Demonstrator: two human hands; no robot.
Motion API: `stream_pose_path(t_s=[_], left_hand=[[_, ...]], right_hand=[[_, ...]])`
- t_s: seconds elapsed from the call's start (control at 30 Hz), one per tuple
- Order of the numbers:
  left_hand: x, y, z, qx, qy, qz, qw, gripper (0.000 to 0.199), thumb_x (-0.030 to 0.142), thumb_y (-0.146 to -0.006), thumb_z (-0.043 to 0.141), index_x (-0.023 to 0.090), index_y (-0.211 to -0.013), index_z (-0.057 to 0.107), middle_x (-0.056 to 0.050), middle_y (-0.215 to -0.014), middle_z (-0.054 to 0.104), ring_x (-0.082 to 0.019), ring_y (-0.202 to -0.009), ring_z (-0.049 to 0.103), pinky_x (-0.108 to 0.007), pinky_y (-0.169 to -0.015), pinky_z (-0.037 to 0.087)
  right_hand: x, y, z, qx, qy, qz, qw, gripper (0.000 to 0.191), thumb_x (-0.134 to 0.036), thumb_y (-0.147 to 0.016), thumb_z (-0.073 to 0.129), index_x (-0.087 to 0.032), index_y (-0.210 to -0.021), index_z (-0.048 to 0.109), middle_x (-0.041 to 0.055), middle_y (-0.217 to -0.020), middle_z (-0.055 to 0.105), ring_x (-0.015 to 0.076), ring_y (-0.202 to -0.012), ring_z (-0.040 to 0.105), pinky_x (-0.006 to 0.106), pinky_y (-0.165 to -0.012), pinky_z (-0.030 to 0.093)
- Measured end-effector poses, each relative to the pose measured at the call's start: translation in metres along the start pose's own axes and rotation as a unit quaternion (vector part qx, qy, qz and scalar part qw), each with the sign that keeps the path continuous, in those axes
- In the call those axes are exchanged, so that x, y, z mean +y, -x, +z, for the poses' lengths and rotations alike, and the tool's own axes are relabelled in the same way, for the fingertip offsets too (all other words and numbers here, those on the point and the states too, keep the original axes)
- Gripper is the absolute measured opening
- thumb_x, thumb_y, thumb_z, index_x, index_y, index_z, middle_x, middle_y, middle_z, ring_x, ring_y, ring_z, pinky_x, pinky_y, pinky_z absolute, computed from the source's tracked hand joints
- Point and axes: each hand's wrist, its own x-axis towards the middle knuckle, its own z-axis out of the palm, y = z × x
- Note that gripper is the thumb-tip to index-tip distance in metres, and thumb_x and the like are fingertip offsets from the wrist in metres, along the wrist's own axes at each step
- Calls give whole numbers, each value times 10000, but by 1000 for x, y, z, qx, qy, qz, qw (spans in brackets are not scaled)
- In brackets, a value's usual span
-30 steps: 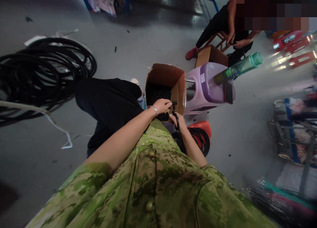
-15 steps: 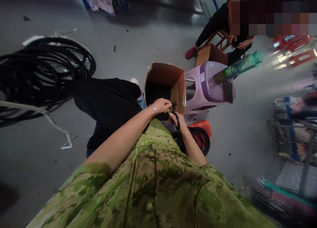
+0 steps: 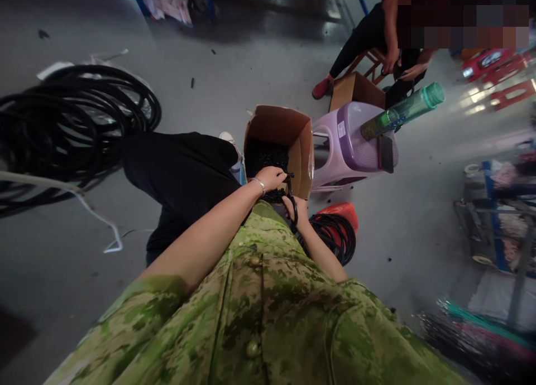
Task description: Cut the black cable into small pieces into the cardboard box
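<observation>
Over the open cardboard box (image 3: 300,159), my left hand (image 3: 271,178), with a bracelet at its wrist, is closed in a pinch on a small black piece (image 3: 290,175). What kind of piece it is I cannot make out. My right hand (image 3: 298,209) is wrapped round black-handled scissors (image 3: 295,207), whose blades point up to the piece at my left fingertips. Whether the blades touch it is too small to tell. Many small black bits (image 3: 268,155) lie in the bottom of the box, partly hidden by my left hand.
A purple stool (image 3: 355,150) with a green bottle (image 3: 412,110) on it stands right of the box. Black tubing coils lie on a red bag (image 3: 349,213) and on the left floor (image 3: 84,111). Another person (image 3: 374,33) sits beyond, by another box (image 3: 355,92).
My right hand and the scissors have shifted slightly left and down. The blades, seen apart before, now look closer together. My left hand stays nearly in place.
</observation>
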Motion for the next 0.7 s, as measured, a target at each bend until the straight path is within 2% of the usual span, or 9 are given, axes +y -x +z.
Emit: stream_pose_path(t_s=[0.17, 0.5, 0.7], left_hand=[[0, -1, 2, -1, -24, -8, 1000, 367, 343, -884, 449, 144, -966, 746, -97, -978, 738, -198, -893, 644, -230, -738, 437], [0, -1, 4, 9, -26, -6, 1000, 334, 339, -868, 482, 161, -988, 738, -93, -1002, 737, -212, -958, 647, -240, -794, 455], [-1, -2, 3, 29, -9, 8, 1000, 328, 331, -871, 473, 153, -958, 734, -80, -890, 738, -198, -890, 641, -242, -786, 449]], right_hand=[[2, -2, 4, -4, -21, 9, 1000, 507, -649, -824, 489, -193, -609, 536, -29, -467, 528, 114, -422, 517, 207, -484, 419], [-3, -4, 0, -19, -30, 26, 999, 453, -606, -812, 531, -195, -620, 531, -26, -486, 539, 117, -414, 532, 214, -459, 423], [-13, -10, -7, -32, -48, 12, 998, 435, -585, -806, 557, -194, -617, 536, -11, -513, 555, 127, -440, 552, 228, -468, 422]])
